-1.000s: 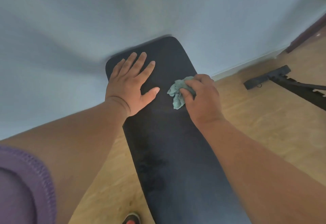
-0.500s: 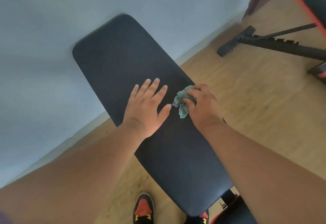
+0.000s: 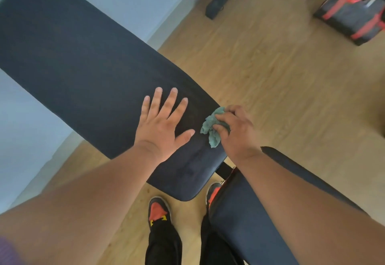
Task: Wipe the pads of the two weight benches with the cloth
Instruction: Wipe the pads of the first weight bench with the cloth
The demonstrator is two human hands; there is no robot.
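A long dark back pad [image 3: 79, 62] of the near weight bench runs from upper left down to the middle. My left hand [image 3: 162, 123] lies flat on its lower part, fingers spread. My right hand [image 3: 237, 131] grips a crumpled teal cloth [image 3: 210, 131] and presses it on the pad's right edge. The bench's dark seat pad [image 3: 245, 218] sits below, partly hidden by my right forearm. A second bench with red trim [image 3: 354, 8] stands at the upper right.
The floor is light wood [image 3: 281, 72]; a pale wall [image 3: 25, 131] runs along the left. The second bench's black frame bar and foot [image 3: 214, 8] lie on the floor at the top. My shoes [image 3: 159, 210] stand under the near pad's lower end.
Both hands have slid down the back pad toward its lower end, the cloth wiping along the right edge. The view has tilted down, bringing the seat pad and my shoes in.
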